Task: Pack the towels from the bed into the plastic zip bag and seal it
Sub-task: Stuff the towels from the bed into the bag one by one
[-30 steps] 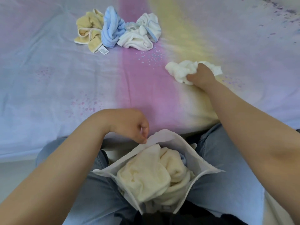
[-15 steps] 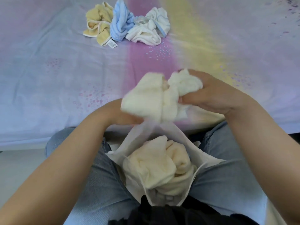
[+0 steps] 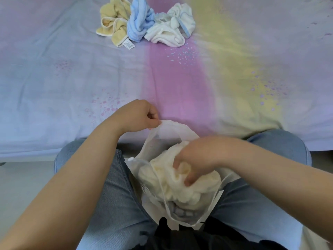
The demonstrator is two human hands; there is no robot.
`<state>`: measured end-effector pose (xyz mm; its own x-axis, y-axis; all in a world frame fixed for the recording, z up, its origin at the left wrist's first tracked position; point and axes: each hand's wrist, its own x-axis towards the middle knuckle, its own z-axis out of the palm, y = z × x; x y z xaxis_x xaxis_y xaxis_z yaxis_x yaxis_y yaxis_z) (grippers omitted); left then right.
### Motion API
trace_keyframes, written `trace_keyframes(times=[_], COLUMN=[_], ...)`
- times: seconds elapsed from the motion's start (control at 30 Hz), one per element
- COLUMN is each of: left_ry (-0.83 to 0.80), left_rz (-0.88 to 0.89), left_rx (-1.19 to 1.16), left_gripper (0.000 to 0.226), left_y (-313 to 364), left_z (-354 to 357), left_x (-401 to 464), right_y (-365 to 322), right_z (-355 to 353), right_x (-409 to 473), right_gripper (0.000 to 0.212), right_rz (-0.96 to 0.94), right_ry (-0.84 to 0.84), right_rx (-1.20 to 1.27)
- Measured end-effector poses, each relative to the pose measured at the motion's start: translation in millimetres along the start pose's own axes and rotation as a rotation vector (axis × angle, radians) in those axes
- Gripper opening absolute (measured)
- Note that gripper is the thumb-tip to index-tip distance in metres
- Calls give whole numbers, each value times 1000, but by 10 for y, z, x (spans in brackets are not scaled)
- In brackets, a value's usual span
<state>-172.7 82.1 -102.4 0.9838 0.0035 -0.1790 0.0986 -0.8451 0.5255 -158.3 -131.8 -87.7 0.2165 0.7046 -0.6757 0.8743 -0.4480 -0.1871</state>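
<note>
Zip bag (image 3: 180, 130) rim pinched open, cream towel (image 3: 180, 186) pressed inside

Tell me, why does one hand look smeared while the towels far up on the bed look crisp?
Head view: the right hand is motion-blurred as it presses the cream towel into the zip bag; the left hand, pinching the bag's rim, is sharper; the yellow towel, blue towel and white towel lie sharp in soft, even light; the wide lens bends the bed's edge.

Bare forearms, blue jeans, dark top
Both arms are uncovered, no sleeves, watch or rings visible on the left hand (image 3: 137, 115) or right hand (image 3: 195, 160); light-wash denim jeans (image 3: 115, 204) cover both thighs; black garment (image 3: 180, 237) at the near edge
</note>
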Motion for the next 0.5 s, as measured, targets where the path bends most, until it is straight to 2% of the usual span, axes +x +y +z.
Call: trace_keyframes(times=[0.07,0.1,0.33,0.4,0.5], left_ry=[32,45,47,9,-38], left_rz=[-13,-23,-14,-1,15], left_rx=[17,17,28,19,-22], left_gripper=[22,22,19,19,16], left_y=[-7,-12,-42,-56,-92], left_z=[22,33,55,32,0], left_x=[31,43,102,121,154], right_y=[-109,-116,42,71,177], right_z=[210,275,263,144,-156], right_x=[189,265,461,402,289], right_gripper=[61,61,61,58,39], right_rz=[-15,-15,13,13,-33], right_ry=[-188,-227,-277,-245,-72], right_rx=[-27,-32,-36,30,244])
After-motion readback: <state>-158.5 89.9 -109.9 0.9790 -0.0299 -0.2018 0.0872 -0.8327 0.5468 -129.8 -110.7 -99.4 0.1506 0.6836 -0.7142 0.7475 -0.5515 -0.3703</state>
